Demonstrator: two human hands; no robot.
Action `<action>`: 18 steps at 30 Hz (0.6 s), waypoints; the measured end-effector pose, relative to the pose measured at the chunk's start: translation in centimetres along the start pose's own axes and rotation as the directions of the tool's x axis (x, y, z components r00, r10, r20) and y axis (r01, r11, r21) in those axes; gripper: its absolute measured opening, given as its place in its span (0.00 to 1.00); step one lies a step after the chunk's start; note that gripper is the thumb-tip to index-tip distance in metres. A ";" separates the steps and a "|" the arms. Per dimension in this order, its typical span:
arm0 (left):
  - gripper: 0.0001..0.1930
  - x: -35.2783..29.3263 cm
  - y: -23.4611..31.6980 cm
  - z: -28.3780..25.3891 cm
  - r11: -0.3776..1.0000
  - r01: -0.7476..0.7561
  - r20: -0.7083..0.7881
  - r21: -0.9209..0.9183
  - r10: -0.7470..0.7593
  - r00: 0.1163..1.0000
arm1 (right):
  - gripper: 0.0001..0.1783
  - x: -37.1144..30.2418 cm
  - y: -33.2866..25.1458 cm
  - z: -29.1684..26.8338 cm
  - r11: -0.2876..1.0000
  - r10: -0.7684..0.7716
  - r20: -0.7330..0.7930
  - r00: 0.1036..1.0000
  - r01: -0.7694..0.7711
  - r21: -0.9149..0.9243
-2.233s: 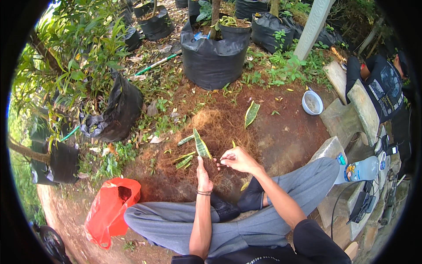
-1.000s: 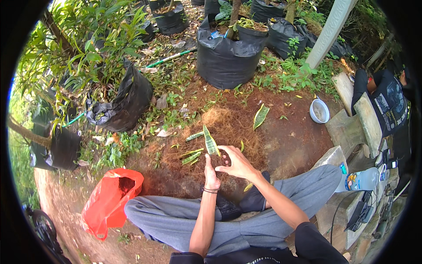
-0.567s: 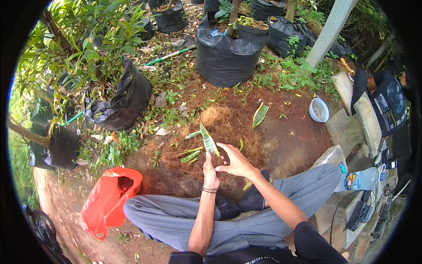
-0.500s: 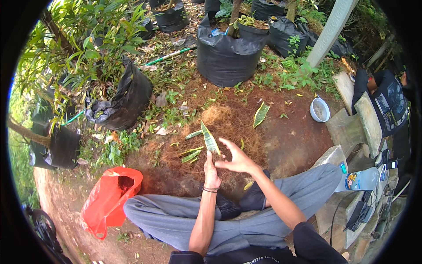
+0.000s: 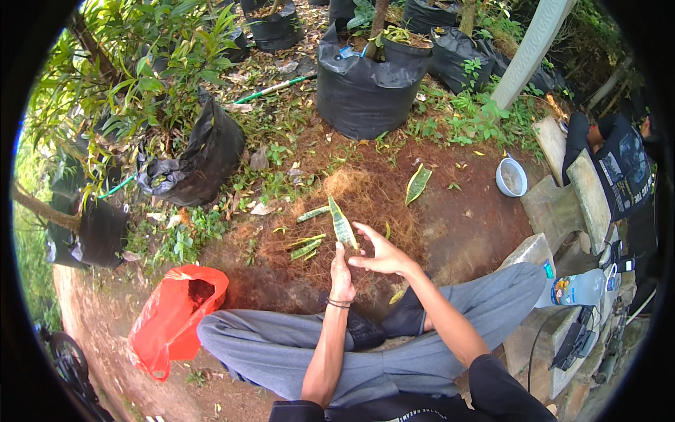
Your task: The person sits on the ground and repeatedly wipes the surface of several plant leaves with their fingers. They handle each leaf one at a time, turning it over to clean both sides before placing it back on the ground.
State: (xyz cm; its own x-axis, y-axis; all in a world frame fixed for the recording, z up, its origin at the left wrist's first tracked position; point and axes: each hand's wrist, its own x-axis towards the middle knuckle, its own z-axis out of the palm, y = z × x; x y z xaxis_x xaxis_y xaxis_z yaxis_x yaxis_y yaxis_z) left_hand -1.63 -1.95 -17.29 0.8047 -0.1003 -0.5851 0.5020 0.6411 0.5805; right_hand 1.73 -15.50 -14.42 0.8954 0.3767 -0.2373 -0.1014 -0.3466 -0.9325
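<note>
My left hand point(image 5: 342, 276) grips the lower end of a long green leaf cutting with yellow edges point(image 5: 342, 223), holding it upright above a mound of brown coconut fibre point(image 5: 365, 197). My right hand point(image 5: 380, 254) sits just right of the leaf's base with its fingers spread, touching or nearly touching it. Two or three more leaf cuttings point(image 5: 307, 244) lie on the fibre to the left, and another leaf point(image 5: 418, 183) lies on the soil farther off. I sit cross-legged in grey trousers.
Black grow bags with plants stand at the left point(image 5: 200, 155) and ahead point(image 5: 365, 91). A red plastic bag point(image 5: 176, 316) lies by my left knee. A small white bowl point(image 5: 511, 176), stone blocks point(image 5: 555, 211) and a plastic bottle point(image 5: 580, 287) are at my right.
My right hand has opened its fingers beside the leaf's base; earlier they were curled closer onto it. The leaf stays upright in my left hand. The view has tilted slightly.
</note>
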 end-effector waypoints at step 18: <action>0.28 -0.1 0.3 0.5 0.991 -0.074 0.125 0.113 0.060 0.990 | 0.52 0.0 -0.3 -0.2 0.881 0.227 0.008 0.974 -0.208 0.424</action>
State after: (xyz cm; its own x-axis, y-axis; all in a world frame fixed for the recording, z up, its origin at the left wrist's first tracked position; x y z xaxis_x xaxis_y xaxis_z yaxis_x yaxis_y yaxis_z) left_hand -1.39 -2.14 -16.80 0.8666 -0.1562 -0.4740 0.4737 0.5562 0.6828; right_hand 1.83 -15.57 -14.09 0.8458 0.2947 -0.4446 -0.4598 -0.0197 -0.8878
